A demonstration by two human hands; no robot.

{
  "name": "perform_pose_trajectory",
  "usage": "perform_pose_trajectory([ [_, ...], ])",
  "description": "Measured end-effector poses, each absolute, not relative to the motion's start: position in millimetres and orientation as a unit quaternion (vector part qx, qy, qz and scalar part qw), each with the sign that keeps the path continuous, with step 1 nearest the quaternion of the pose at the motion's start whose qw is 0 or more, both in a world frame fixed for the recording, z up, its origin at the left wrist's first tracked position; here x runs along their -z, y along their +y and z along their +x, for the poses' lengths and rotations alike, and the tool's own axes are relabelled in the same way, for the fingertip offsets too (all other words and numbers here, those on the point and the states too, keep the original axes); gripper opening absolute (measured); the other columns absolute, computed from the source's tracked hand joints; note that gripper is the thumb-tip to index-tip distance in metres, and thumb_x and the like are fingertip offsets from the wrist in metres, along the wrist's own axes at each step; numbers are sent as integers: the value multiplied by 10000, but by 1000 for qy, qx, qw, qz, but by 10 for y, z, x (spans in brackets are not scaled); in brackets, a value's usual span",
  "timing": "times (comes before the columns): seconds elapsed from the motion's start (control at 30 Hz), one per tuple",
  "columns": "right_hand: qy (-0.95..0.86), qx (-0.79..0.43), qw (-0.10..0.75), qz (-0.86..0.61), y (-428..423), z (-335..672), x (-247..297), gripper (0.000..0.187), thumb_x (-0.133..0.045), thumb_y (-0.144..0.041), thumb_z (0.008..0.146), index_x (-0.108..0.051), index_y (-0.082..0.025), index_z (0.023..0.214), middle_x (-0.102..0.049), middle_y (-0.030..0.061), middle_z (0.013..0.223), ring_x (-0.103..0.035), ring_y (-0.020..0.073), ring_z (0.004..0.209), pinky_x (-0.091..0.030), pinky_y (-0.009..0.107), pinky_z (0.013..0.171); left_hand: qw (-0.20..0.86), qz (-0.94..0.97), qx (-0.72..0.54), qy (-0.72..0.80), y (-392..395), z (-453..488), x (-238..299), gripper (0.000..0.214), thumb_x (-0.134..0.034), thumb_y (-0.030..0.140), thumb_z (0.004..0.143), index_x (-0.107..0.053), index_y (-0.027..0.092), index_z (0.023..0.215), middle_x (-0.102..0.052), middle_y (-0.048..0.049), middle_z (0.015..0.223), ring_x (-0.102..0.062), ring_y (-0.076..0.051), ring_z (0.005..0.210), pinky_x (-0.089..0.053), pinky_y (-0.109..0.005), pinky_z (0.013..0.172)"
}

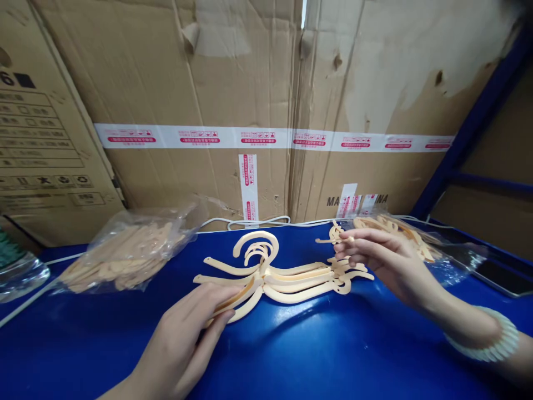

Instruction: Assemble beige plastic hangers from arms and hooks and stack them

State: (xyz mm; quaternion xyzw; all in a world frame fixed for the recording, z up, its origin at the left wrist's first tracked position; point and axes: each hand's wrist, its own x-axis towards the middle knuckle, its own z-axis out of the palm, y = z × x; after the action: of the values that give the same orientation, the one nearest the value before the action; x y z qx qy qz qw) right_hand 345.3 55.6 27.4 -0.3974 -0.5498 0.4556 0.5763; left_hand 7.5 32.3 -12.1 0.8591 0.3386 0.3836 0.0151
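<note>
Several beige plastic clothes hangers [302, 295] lie bunched together at the middle of the blue table, their curved hooks towards the back. The fingers of my left hand [183, 328] are closed around a hanger arm at the near left of the bunch. Some arms spread out to the left, while others run right and end in small curled pieces. Above those right ends, my right hand [385, 258] pinches a small beige plastic piece [325, 241] with a thin straight end. My fingers partly hide it. Behind the fingertips is another small beige curled part [335, 229].
Clear plastic bags of beige parts lie at the left [125, 255] and right [416, 239]. A dark flat device [495, 272] rests at far right. White cable [258, 222] runs along the back, before tall cardboard boxes [200, 94]. A blue metal post [470, 122] stands right.
</note>
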Motion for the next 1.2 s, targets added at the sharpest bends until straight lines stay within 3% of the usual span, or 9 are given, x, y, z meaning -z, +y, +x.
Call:
perform_pose_trajectory([
  [0.1,-530,-486,553,-421,526,3397,-238,283,-757,-458,770,-747,-195,873,-725,74,816,-660,181,770,-518,274,663,18,857,-392,333,333,84,121,265,-463,169,947,-557,230,1188,-670,-50,1113,-647,-177,1002,-528,-242,875],
  [0.23,-508,-496,547,-444,513,3352,-184,302,-854,-401,661,-706,-176,798,-680,26,706,-612,138,695,-483,248,647,21,860,-393,325,341,85,116,264,-457,157,944,-564,218,1178,-674,-65,1090,-655,-183,968,-546,-245,820],
  [0.43,-453,-579,540,-411,512,3336,-172,496,-885,-308,640,-619,-224,1051,-681,-1,750,-615,123,708,-495,249,700,33,858,-396,327,331,74,142,262,-453,154,945,-571,218,1170,-672,-64,1075,-652,-183,970,-549,-250,818],
  [0.6,-450,-595,505,-434,526,3349,-174,322,-899,-338,606,-699,-152,778,-675,39,854,-605,114,729,-518,237,735,27,860,-391,328,341,80,128,271,-459,140,940,-567,224,1174,-673,-48,1066,-654,-172,963,-548,-238,819],
  [0.9,-462,-659,418,-423,470,3386,-260,229,-826,-311,730,-694,-157,836,-679,60,969,-655,150,859,-565,235,781,38,872,-379,307,325,75,125,289,-467,90,936,-568,204,1181,-645,-58,1068,-629,-157,983,-517,-234,834],
  [1.2,-477,-671,390,-413,483,3387,-211,247,-778,-334,790,-662,-130,868,-681,61,895,-674,123,780,-569,190,695,52,876,-382,290,330,82,145,283,-477,65,930,-574,173,1173,-623,-85,1026,-611,-167,929,-521,-252,780],
])
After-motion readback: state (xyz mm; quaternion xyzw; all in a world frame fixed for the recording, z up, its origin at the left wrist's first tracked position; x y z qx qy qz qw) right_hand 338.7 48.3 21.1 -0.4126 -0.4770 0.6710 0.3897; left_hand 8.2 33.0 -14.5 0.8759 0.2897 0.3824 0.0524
